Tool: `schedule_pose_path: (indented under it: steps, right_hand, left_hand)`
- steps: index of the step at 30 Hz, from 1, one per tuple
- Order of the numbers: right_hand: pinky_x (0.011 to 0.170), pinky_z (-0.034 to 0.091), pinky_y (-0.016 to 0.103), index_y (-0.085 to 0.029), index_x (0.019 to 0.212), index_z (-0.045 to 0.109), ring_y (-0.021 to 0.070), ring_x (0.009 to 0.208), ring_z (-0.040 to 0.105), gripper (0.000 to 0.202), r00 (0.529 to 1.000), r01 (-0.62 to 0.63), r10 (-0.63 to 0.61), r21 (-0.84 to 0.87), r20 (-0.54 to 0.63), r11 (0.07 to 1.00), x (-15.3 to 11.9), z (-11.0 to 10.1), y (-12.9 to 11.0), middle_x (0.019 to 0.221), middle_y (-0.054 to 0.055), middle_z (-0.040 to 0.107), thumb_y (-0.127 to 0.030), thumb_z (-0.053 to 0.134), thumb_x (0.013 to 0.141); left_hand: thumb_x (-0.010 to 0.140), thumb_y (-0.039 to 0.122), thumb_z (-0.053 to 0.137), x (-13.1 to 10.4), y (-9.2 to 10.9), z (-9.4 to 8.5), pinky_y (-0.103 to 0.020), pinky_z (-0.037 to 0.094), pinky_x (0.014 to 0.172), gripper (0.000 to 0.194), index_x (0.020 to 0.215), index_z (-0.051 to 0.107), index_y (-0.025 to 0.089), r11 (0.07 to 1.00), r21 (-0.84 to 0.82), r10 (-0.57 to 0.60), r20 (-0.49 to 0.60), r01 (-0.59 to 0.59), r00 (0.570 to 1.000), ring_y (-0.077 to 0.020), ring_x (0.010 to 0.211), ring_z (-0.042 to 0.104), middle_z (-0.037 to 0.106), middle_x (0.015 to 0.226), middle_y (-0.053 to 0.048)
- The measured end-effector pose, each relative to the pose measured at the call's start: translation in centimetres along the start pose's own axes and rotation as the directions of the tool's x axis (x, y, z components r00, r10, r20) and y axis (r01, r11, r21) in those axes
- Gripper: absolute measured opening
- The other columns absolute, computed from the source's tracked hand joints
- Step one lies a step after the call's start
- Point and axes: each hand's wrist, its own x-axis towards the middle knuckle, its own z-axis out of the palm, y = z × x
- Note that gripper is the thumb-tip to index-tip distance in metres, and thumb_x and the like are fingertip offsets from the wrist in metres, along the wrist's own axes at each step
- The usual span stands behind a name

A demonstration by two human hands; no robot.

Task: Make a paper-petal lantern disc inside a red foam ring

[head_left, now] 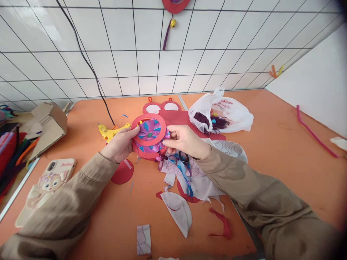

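Observation:
Between my two hands is a red paper ring (137, 122) backed by purple and blue patterned fabric (150, 130). My left hand (123, 142) pinches its left edge, thumb on top. On the right side, my right hand (182, 141) grips the fabric's edge between thumb and fingers. A second red piece shows under the ring; how they join is hidden. Just beyond my left hand lies a yellow glue gun (110, 133). Below my right hand are black-handled scissors (183, 156), blue fabric strips (185, 177) and white cloth scraps (204, 177).
A white plastic bag (238, 115) with dark purple tassels stands at the back. Two red rings with white centres (171, 106) lie by the wall. A phone (51, 180), cardboard box (50, 124) and red disc (123, 172) are on the left. A tasselled ornament (176, 6) hangs above.

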Motion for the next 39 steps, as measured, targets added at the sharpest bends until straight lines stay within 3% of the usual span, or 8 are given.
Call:
schedule_pose_path:
  steps: [12,18,24,29,32,34,36,39]
  right_hand:
    - [0.042,0.043,0.025,-0.017,0.091,0.061,0.0194,0.052,0.068,0.015,0.984,0.034,-0.045,-0.067,-0.172,0.997,0.4,-0.6,0.0,0.067,0.001,0.065,-0.023,0.057,0.079]
    - [0.058,0.047,0.03,-0.017,0.085,0.067,0.0167,0.063,0.063,0.019,0.909,0.177,-0.254,-0.247,-0.33,0.953,0.2,-2.3,-0.8,0.073,0.003,0.068,-0.014,0.05,0.076]
    - [0.051,0.025,0.029,-0.021,0.05,0.039,0.0116,0.052,0.034,0.029,0.875,0.202,-0.317,-0.32,-0.367,0.926,-0.6,-3.9,-2.1,0.05,-0.002,0.033,-0.024,0.054,0.075]
    - [0.051,0.025,0.029,-0.02,0.053,0.044,0.0117,0.053,0.036,0.026,0.927,0.147,-0.188,-0.149,-0.323,0.978,-0.7,-3.9,-2.3,0.053,-0.002,0.039,-0.028,0.056,0.074]
    - [0.05,0.022,0.028,-0.02,0.054,0.043,0.0102,0.052,0.032,0.026,0.944,0.136,-0.156,-0.088,-0.291,0.987,-0.6,-3.7,-2.2,0.054,-0.004,0.035,-0.03,0.058,0.074]
    - [0.05,0.019,0.028,-0.021,0.052,0.04,0.0096,0.052,0.028,0.031,0.95,0.144,-0.166,-0.101,-0.263,0.984,-0.6,-3.5,-2.3,0.054,-0.004,0.03,-0.031,0.059,0.074]
    - [0.051,0.017,0.028,-0.02,0.052,0.039,0.0094,0.052,0.026,0.034,0.961,0.144,-0.167,-0.115,-0.223,0.983,-0.8,-3.3,-2.4,0.054,-0.005,0.027,-0.032,0.061,0.075]
    - [0.051,0.021,0.028,-0.02,0.054,0.043,0.0101,0.053,0.031,0.034,0.976,0.119,-0.127,-0.056,-0.177,0.991,-1.2,-2.8,-2.6,0.055,-0.004,0.033,-0.036,0.063,0.077]
  left_hand:
    - [0.075,0.022,0.079,-0.9,0.4,0.5,-0.028,0.058,0.054,0.019,0.087,0.076,0.009,0.995,0.052,0.075,0.107,-0.081,0.991,-0.021,0.062,0.071,0.077,0.078,-0.013]
    - [0.07,0.022,0.083,-1.8,1.8,0.3,-0.026,0.059,0.056,0.022,0.088,0.078,0.011,0.981,0.113,0.135,0.172,-0.155,0.976,-0.0184,0.062,0.07,0.077,0.081,-0.012]
    - [0.069,0.027,0.082,-2.8,4.2,-0.7,-0.032,0.06,0.061,0.026,0.091,0.079,0.013,0.978,0.209,-0.065,0.312,-0.002,0.948,-0.0252,0.067,0.072,0.077,0.083,-0.017]
    - [0.069,0.031,0.076,-1.4,3.3,-1.6,-0.035,0.059,0.068,0.035,0.101,0.077,0.017,0.818,0.57,-0.153,0.339,-0.074,0.928,-0.0266,0.08,0.073,0.077,0.092,-0.012]
    - [0.074,0.035,0.066,-0.8,2.1,-1.5,-0.04,0.057,0.076,0.044,0.115,0.072,0.02,0.405,0.882,0.046,0.241,-0.239,0.969,-0.0281,0.085,0.071,0.076,0.092,-0.007]
    - [0.079,0.034,0.06,-1.0,1.4,-0.9,-0.047,0.053,0.089,0.047,0.123,0.068,0.019,0.173,0.956,0.28,0.182,-0.236,0.943,-0.0317,0.099,0.069,0.075,0.1,-0.009]
    - [0.083,0.034,0.058,-1.7,1.1,0.0,-0.05,0.047,0.101,0.047,0.127,0.065,0.017,0.172,0.95,0.481,0.149,-0.26,0.864,-0.0338,0.114,0.064,0.072,0.116,-0.013]
    - [0.075,0.039,0.073,-3.0,0.9,1.5,-0.048,0.042,0.109,0.063,0.133,0.06,0.017,0.483,0.761,0.474,0.189,-0.434,0.86,-0.0336,0.129,0.055,0.063,0.136,-0.015]
